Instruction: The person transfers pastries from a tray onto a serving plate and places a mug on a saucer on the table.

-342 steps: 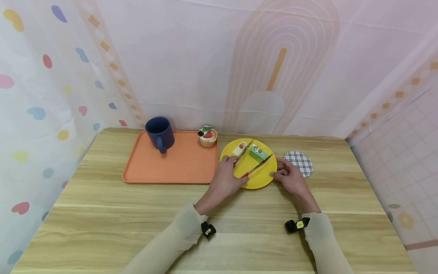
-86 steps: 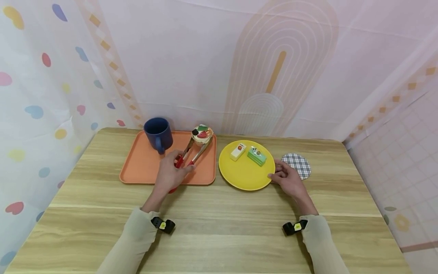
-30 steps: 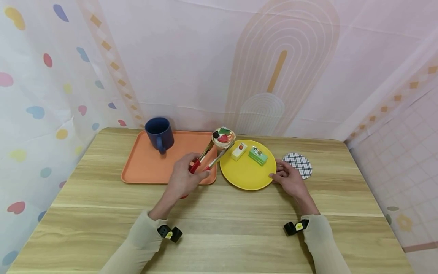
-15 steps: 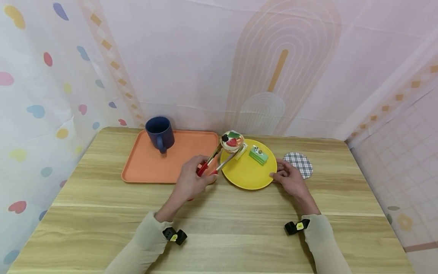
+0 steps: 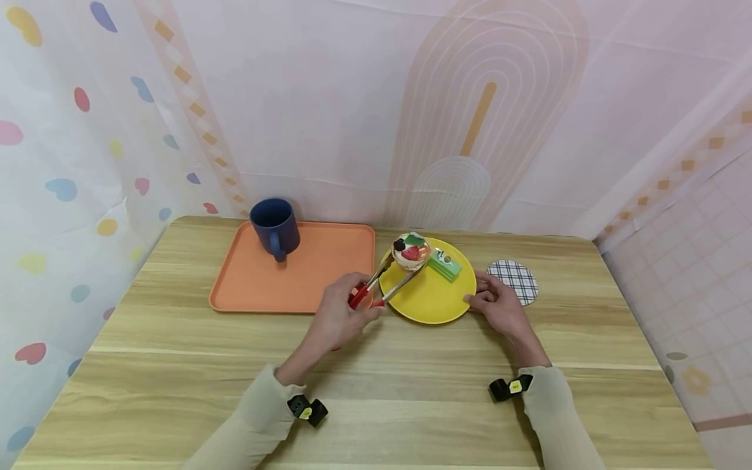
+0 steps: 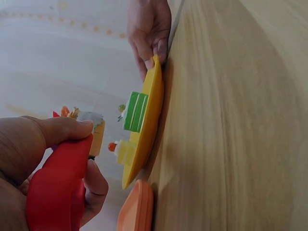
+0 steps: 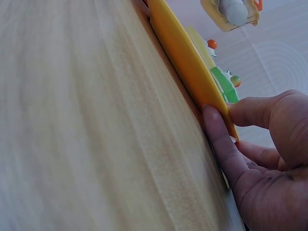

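My left hand (image 5: 339,314) grips red-handled tongs (image 6: 54,190), whose metal arms clasp a fruit-topped cupcake (image 5: 411,253). In the left wrist view the cupcake hangs above the yellow plate (image 5: 431,305), apart from it. A green cake slice (image 5: 444,266) sits on the plate's back right part. Beside it is a pale yellow cake slice (image 6: 126,152), hidden behind the cupcake in the head view. At the plate's right rim, my right hand (image 5: 504,312) pinches the edge between thumb and fingers, as the right wrist view shows.
Left of the plate lies an orange tray (image 5: 276,290) with a dark blue mug (image 5: 276,228) at its back left. A round checked coaster (image 5: 518,282) lies just behind the right hand. A patterned cloth (image 5: 329,117) hangs along the table's back edge.
Earlier the tongs were over the plate, then at the cupcake on the tray. The left hand has since lifted the cupcake and carried it right, over the plate. The right hand stays at the rim.
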Demonstrator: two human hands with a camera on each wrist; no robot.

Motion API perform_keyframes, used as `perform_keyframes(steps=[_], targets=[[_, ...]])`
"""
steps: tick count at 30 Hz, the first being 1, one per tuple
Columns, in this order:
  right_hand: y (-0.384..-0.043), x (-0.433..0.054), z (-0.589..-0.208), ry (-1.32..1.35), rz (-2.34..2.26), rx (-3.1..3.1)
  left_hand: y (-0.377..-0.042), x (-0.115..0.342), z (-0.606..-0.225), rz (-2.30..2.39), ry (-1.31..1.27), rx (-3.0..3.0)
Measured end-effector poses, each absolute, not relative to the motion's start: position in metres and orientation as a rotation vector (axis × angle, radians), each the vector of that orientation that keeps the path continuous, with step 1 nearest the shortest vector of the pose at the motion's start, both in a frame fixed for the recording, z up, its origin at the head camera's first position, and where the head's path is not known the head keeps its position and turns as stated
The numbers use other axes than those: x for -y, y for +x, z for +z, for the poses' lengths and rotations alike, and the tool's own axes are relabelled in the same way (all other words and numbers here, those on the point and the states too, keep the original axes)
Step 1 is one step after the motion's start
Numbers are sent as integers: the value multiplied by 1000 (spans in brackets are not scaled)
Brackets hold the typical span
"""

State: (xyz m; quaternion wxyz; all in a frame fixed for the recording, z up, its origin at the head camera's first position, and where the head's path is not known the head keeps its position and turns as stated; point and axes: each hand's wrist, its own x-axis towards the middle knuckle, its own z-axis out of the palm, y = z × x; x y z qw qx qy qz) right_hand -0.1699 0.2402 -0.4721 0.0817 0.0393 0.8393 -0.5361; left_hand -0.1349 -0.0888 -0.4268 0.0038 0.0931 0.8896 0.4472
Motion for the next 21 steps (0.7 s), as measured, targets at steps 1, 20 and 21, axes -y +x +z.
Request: perform_keyframes(steps=[1,20,21], targets=[[-170,-240,-472,119,-1600,-2509,-134,88,-427,1403,291,-2780],[-171,-240,-473,112,-1604,-2505,-129,74,-437,1380,325,-2740],[-171,-240,-473,111,-1603,-2507,-129,73,-437,1376,326,-2739]])
